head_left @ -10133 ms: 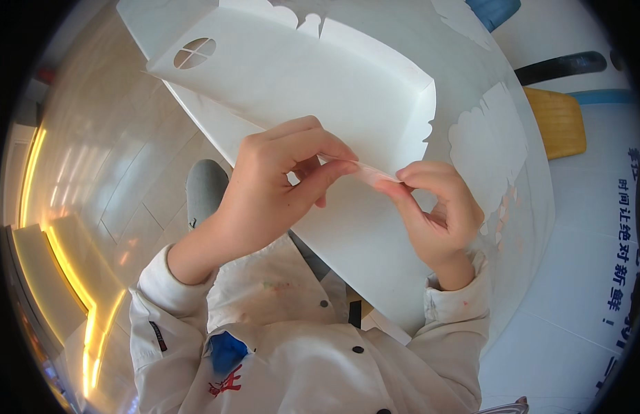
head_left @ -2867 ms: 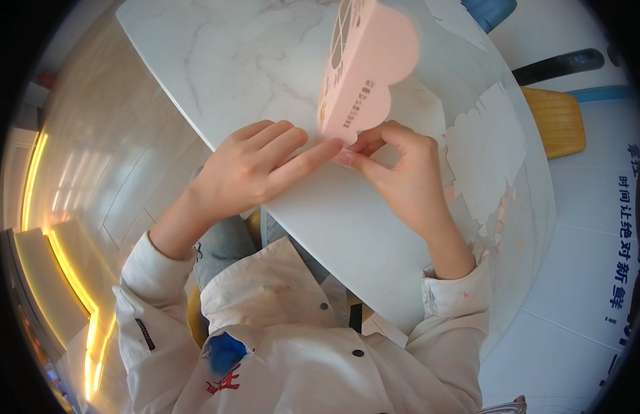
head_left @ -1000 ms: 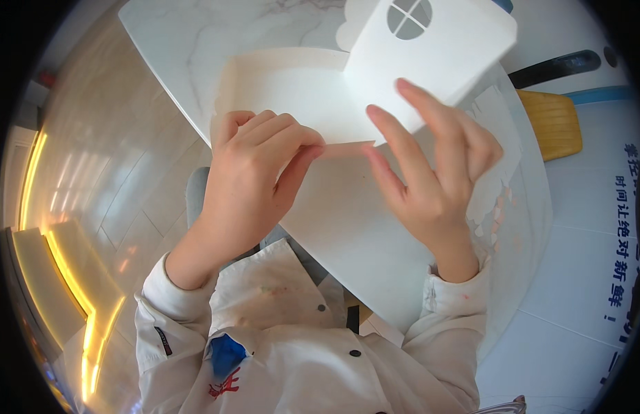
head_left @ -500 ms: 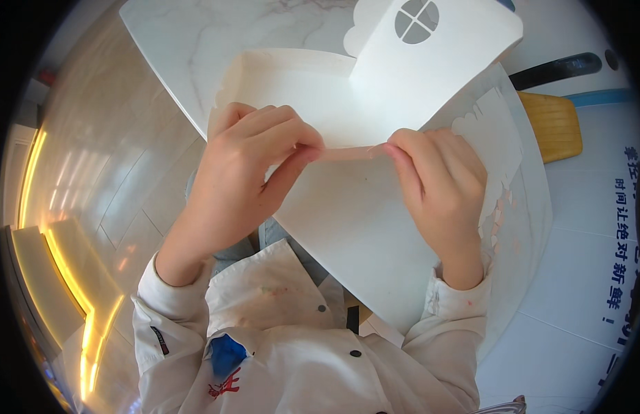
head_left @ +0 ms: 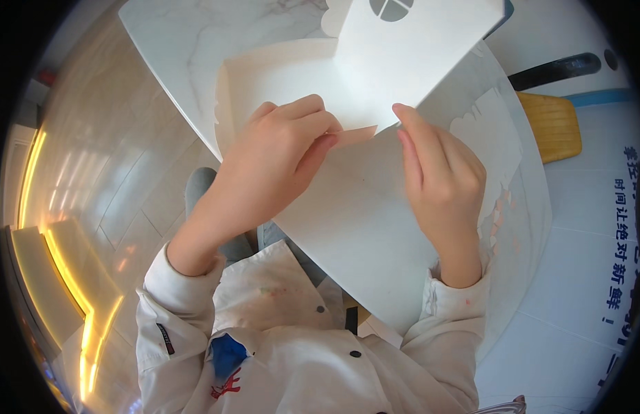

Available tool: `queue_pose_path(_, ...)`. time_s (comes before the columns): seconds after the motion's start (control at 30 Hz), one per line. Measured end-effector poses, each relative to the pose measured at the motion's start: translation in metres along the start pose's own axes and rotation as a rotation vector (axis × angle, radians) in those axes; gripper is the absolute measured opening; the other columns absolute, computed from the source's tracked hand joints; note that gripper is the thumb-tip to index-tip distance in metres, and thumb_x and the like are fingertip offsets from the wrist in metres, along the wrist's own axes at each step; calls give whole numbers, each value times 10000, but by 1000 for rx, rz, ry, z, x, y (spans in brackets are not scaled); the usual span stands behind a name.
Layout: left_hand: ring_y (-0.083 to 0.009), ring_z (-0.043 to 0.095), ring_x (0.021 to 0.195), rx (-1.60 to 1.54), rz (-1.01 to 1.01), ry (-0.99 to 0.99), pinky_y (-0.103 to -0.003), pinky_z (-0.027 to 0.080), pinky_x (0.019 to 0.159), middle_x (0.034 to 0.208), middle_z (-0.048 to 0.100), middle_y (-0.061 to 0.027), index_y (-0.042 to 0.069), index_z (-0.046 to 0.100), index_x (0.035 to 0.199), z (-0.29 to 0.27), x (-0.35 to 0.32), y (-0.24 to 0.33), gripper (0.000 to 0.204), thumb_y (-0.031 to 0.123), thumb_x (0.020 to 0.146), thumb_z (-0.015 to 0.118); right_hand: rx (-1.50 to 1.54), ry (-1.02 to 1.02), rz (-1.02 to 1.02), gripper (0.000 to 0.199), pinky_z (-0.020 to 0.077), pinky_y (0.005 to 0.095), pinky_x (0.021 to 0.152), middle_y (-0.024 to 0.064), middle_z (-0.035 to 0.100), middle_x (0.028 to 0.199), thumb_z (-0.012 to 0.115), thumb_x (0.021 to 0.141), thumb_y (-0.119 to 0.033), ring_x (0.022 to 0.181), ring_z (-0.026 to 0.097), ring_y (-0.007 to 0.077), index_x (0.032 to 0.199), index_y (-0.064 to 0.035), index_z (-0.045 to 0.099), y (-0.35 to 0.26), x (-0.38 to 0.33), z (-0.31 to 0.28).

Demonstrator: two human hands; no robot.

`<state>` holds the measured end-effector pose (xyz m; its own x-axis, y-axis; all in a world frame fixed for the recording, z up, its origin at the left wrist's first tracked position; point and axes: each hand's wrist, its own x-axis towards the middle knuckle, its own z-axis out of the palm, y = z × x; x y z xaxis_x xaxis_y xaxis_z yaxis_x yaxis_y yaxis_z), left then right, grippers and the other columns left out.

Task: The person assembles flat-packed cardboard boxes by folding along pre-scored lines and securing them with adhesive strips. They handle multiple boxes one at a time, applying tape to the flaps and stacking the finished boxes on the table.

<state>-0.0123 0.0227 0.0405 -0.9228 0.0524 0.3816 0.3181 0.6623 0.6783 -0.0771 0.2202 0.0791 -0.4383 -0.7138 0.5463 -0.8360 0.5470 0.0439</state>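
Note:
An open white paper box (head_left: 292, 79) lies on the table in front of me, its raised lid (head_left: 416, 55) pierced by a round, cross-barred window. My left hand (head_left: 282, 155) pinches a short pinkish strip (head_left: 356, 136) between thumb and fingers at the box's near edge. Whether the strip is joined to the box, I cannot tell. The strip's free end points toward my right hand (head_left: 444, 169). That hand hovers just right of the box corner, thumb and forefinger a little apart, with nothing visible between them.
White scalloped cardboard pieces (head_left: 496, 131) lie right of my right hand, with small pinkish scraps (head_left: 498, 219) below them. The marble-patterned table (head_left: 341, 255) has its near edge by my lap. Beyond its right side are a wooden board (head_left: 551, 127) and a black handle-like bar (head_left: 558, 71).
My right hand has come off the pinkish strip, and its fingers have parted. My left hand has shifted right and slightly up with the strip. The box has moved up and left.

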Motion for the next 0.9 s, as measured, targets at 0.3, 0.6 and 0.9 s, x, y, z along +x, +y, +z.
queue_pose_path(0.3, -273, 521, 711, -108, 79, -78, -349, 421, 687, 811, 586, -86, 6, 627, 893, -11, 3, 2, 69, -43, 845, 617, 44, -68, -43, 166, 451, 318, 509, 91, 575, 697, 726, 772, 58, 576, 566, 236, 904, -7, 651, -5, -1, -4)
queue_pose_path(0.6, -252, 525, 706, -100, 157, -47, -340, 413, 684, 806, 600, -78, 8, 631, 883, -5, 4, 3, 76, -45, 829, 635, -60, 20, -117, 204, 410, 278, 473, 49, 437, 651, 653, 666, 79, 555, 485, 168, 790, -29, 533, -8, -5, -1)
queue_pose_path(0.9, -248, 534, 672, 230, 131, 50, -331, 419, 684, 798, 608, -57, 31, 663, 879, 3, 1, 23, 62, -7, 831, 652, -7, 3, -30, 184, 453, 290, 494, 65, 474, 674, 659, 721, 88, 589, 532, 182, 804, -26, 542, -5, -5, 0)
